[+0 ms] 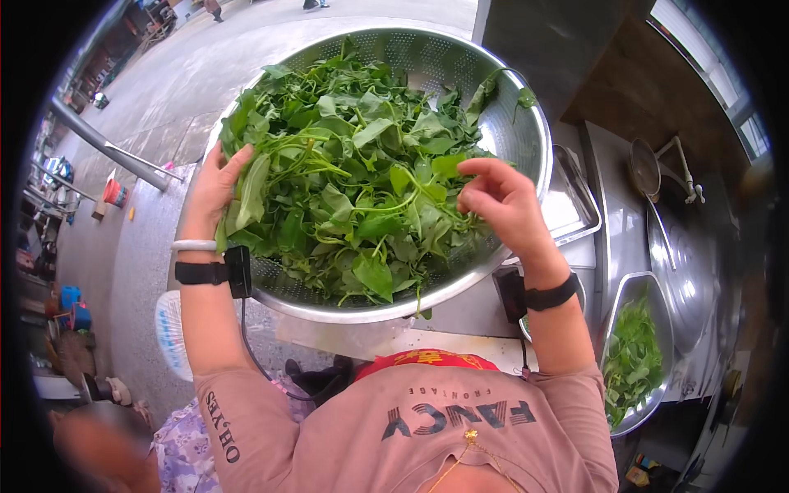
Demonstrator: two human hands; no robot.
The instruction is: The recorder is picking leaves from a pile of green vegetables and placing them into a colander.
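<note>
A large perforated metal colander [521,132] stands before me, heaped with leafy green vegetables [363,154]. At its left rim, my left hand [225,175] is closed around a bunch of long stems and leaves, its thumb on top and its other fingers partly hidden. Over the right side of the heap is my right hand [496,191], its fingers curled near a leafy stem; the leaves hide whether it pinches anything. One stem with leaves hangs over the upper right rim, and a few bits droop over the front rim.
A metal pan of greens [635,363] is at the right, with a rectangular metal tray [570,197] behind it. A strainer [645,166] and a wok [681,277] lie farther right. Another person [105,447] is close at lower left. A metal pole [111,145] slants at the left.
</note>
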